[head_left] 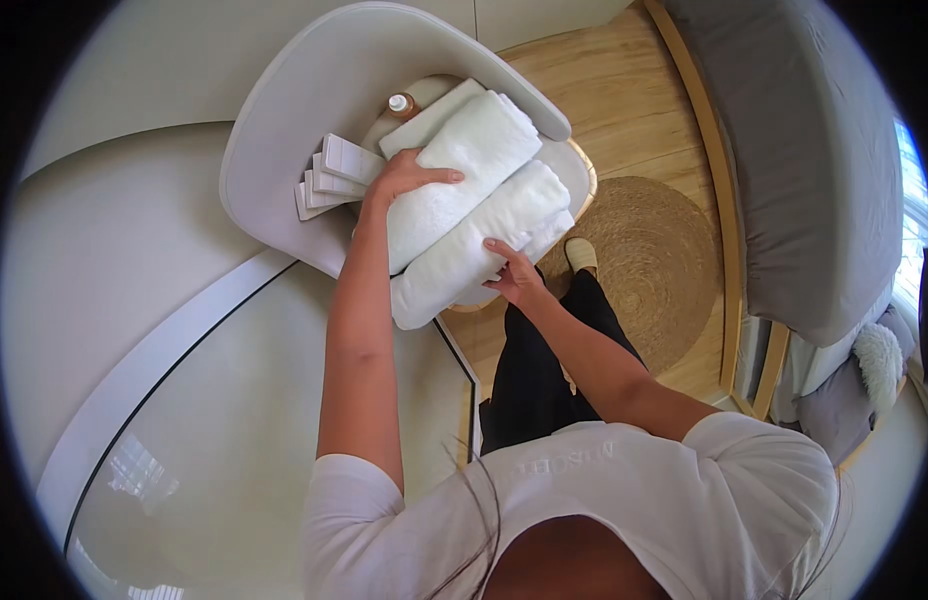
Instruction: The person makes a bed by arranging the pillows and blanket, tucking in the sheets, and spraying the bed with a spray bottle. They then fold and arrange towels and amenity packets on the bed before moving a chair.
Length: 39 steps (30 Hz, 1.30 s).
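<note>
Two rolled white towels lie side by side on a pale chair (284,90). My left hand (409,177) rests on the upper towel (479,145), its thumb and fingers apart. At the near side of the lower towel (474,250), my right hand (512,275) touches the edge with its fingers spread; some fingertips are hidden beneath it. Behind the upper towel is another flat white folded piece (424,120). A small bottle (402,105) with a white cap and amber body stands next to it. Several white boxes (334,180) are fanned out left of my left hand.
A round woven rug (644,270) lies on the wooden floor, with my foot at its edge. To the right is a bed (814,180) with grey bedding and a wooden frame. A dark-edged, glossy pale surface (254,430) is at the lower left.
</note>
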Available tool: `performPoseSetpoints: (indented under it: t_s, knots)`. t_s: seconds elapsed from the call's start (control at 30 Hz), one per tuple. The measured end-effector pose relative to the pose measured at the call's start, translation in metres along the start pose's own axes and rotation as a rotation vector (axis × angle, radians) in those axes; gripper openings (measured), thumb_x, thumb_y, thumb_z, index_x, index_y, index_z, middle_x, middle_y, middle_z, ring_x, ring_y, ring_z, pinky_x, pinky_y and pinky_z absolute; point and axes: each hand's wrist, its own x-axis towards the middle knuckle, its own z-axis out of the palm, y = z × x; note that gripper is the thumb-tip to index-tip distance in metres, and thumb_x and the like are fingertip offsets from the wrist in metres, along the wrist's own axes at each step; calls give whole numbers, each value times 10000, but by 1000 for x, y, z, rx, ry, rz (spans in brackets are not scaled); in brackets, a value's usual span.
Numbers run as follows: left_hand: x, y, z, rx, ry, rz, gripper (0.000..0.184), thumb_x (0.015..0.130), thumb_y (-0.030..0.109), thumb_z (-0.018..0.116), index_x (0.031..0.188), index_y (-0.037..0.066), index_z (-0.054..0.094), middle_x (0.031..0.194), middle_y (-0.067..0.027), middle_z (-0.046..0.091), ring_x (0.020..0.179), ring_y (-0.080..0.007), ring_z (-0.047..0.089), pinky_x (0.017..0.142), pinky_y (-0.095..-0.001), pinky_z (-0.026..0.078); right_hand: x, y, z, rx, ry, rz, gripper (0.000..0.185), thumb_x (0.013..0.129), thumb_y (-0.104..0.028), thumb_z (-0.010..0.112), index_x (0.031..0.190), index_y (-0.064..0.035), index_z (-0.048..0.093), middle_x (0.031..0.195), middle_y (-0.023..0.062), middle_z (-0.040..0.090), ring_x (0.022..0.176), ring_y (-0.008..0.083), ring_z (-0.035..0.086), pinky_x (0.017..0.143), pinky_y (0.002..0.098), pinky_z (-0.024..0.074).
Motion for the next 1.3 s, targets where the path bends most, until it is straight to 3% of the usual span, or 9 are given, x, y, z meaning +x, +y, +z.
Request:
performPoseSetpoints:
  t_s: [0.13, 0.3, 0.47, 0.6, 0.67, 0.83, 0.93, 1.17, 1.3]
  knots:
    - [-6, 27, -12, 32, -176, -106, 814, 470, 411, 859, 1132, 18, 594, 1081, -134, 628, 994, -218, 595, 878, -311, 447, -5, 10, -12, 149, -141, 23, 540, 697, -117, 734, 1176, -96, 486, 1140, 77, 514, 1101, 268, 465, 864, 493, 404]
    - [13, 37, -8, 200, -272, -109, 816, 454, 429, 860, 1109, 10, 610, 1079, -136, 631, 972, -230, 606, 868, -315, 453, 17, 24, -11, 201, -116, -157, 552, 707, -126, 745, 1188, -87, 475, 1096, 62, 556, 1018, 242, 538, 825, 394, 463]
    - [19, 2, 20, 287, 184, 3, 904, 466, 511, 839, 1145, -11, 551, 1108, -185, 584, 1096, -312, 510, 946, -370, 388, -1, -13, -4, -185, 53, -87, 595, 675, -200, 798, 1151, -57, 472, 1032, 83, 583, 891, 207, 584, 756, 297, 475]
    - [-31, -4, 55, 391, 760, 235, 1006, 517, 571, 789, 1255, -8, 427, 1244, -187, 446, 1207, -397, 346, 989, -490, 308, 14, -46, -48, -865, 389, -882, 883, 505, -297, 897, 1166, 13, 399, 1027, 153, 545, 996, 198, 512, 808, 301, 440]
    - [-64, 1, 86, 464, 817, 296, 985, 548, 551, 784, 1276, 7, 405, 1296, -201, 390, 1231, -409, 302, 990, -515, 279, 23, -87, -69, -971, 270, -1016, 734, 682, -357, 794, 1177, 41, 425, 1091, 169, 532, 1049, 190, 481, 855, 309, 412]
    - [-92, 5, 112, 625, 801, 273, 1086, 511, 570, 788, 1361, 73, 328, 1423, -223, 210, 1295, -486, 145, 962, -648, 203, 81, -163, -59, -609, -105, -446, 519, 961, -422, 370, 1196, 21, 500, 1147, 103, 549, 949, 166, 516, 840, 310, 419]
    - [-87, 15, 112, 796, 471, 262, 1303, 333, 606, 803, 1429, 185, 237, 1490, -216, -7, 1323, -519, -51, 891, -774, 83, 132, -172, -49, -697, -116, -310, 460, 961, -386, 375, 1212, -22, 502, 1104, 86, 577, 909, 161, 545, 827, 301, 443]
    - [-71, 12, 101, 827, 385, 202, 1371, 306, 524, 842, 1446, 179, 162, 1480, -239, -10, 1307, -529, 32, 899, -754, 115, 112, -171, -10, -648, -142, -1, 341, 929, -209, 457, 1232, -55, 490, 1114, 72, 600, 897, 174, 620, 765, 315, 535]
    - [-90, 1, 108, 779, 437, 263, 1366, 318, 539, 839, 1439, 137, 169, 1471, -252, 23, 1296, -528, 78, 906, -734, 134, 133, -119, 7, -728, -224, -399, 381, 894, -234, 533, 1205, -16, 510, 1118, 105, 602, 939, 215, 618, 843, 351, 511]
